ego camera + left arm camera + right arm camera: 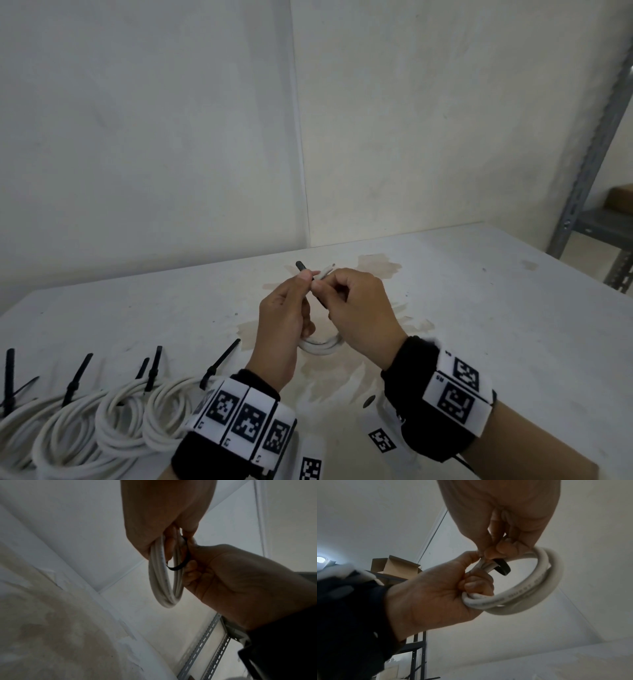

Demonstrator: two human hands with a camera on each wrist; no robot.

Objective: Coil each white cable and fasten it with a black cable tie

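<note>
Above the table's middle, my two hands hold a small coil of white cable [320,346] upright between them. My left hand [303,284] has its fingers curled round the coil's upper part [544,581]. My right hand [334,287] pinches a black cable tie [503,568] that loops loosely round the coil's strands [161,581]. The tie's loop [180,566] hangs slack inside the coil. One black end of the tie [300,265] sticks up past my left thumb, next to a white cable end [325,272].
Several white coils [102,411] fastened with black ties [77,375] lie in a row at the table's front left. Paper markers [382,440] lie near the front edge. A metal shelf [589,171] stands at the right, and a cardboard box [393,566] sits on shelving.
</note>
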